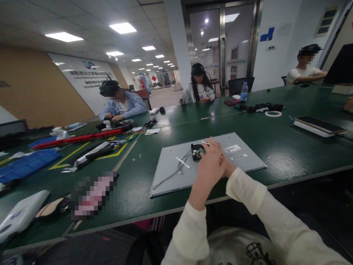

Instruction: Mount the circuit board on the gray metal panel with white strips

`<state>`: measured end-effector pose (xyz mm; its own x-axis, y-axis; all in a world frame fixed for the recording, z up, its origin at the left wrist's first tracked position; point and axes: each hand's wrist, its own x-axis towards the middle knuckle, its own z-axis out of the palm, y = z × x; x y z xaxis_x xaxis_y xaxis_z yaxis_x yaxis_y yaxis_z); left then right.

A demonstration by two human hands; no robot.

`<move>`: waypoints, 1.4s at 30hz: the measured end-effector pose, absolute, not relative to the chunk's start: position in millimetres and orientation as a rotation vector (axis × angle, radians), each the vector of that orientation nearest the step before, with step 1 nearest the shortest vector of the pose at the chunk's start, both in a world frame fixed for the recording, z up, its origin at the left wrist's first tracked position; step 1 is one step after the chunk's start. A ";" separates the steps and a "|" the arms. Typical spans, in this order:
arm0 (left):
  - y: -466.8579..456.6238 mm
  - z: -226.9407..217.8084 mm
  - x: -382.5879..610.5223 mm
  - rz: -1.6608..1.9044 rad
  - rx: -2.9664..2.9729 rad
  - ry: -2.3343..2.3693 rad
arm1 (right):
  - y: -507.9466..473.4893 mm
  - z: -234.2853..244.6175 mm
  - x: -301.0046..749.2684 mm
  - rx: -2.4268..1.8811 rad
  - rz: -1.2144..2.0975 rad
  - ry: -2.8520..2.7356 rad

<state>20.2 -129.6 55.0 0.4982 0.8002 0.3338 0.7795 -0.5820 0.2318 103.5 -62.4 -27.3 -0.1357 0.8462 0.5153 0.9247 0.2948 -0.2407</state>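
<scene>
A flat grey panel (168,162), like the back of a display screen, lies on the table in front of me. Near its far middle sits a small circuit board in a black frame (195,154). A grey cable (172,175) runs from there to the near left corner under a strip of white tape (182,162). My left hand (211,159) is over the panel beside the board, its fingers stretched forward and covering part of the frame. Behind it, my right hand (228,168) is mostly hidden, and I cannot see what its fingers touch.
Left lie blue trays (30,163), a red strip (79,138), a white device (23,213) and a blurred pink object (96,193). A phone on a white box (317,127), a tape roll (273,114) and a bottle (244,92) stand right. Several people sit around the table.
</scene>
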 end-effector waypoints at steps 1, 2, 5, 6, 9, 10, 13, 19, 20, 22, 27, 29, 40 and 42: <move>-118.1 59.5 12.3 0.643 2.664 1.436 | -63.8 -24.8 102.4 -1.523 -0.144 -2.067; -104.7 63.4 2.4 0.685 2.646 1.493 | -66.0 -21.6 100.6 -1.447 -0.101 -2.149; -61.5 67.8 -37.9 0.879 2.535 1.801 | -77.9 -9.6 90.6 -1.089 0.039 -2.428; -49.1 65.9 -53.3 0.915 2.507 1.902 | -82.8 -6.1 86.4 -0.956 0.079 -2.512; -24.8 50.3 -95.9 0.883 2.425 2.177 | -94.7 -1.0 75.5 -0.679 0.178 -2.678; -21.0 43.0 -106.7 0.852 2.403 2.248 | -96.7 -1.4 73.4 -0.634 0.209 -2.702; -18.0 23.2 -124.2 0.705 2.384 2.347 | -97.2 -6.8 71.7 -0.601 0.284 -2.694; -22.4 15.7 -117.7 0.721 2.448 2.375 | -86.2 -15.7 73.8 -0.658 0.264 -2.648; -23.6 16.7 -116.3 0.741 2.451 2.386 | -82.9 -16.2 73.9 -0.686 0.259 -2.641; -25.7 18.1 -115.4 0.787 2.459 2.404 | -74.3 -17.5 74.6 -0.759 0.251 -2.622; -27.8 16.4 -118.7 0.821 2.488 2.391 | -39.0 -29.1 83.7 -1.059 0.205 -2.546; -27.7 15.1 -119.6 0.802 2.494 2.389 | -22.0 -35.8 91.0 -1.190 0.169 -2.512; -28.9 9.2 -114.6 0.615 2.520 2.285 | 39.9 -53.0 143.4 -1.710 -0.005 -2.241; -29.4 8.7 -114.0 0.591 2.524 2.254 | 48.1 -55.0 153.2 -1.789 -0.007 -2.187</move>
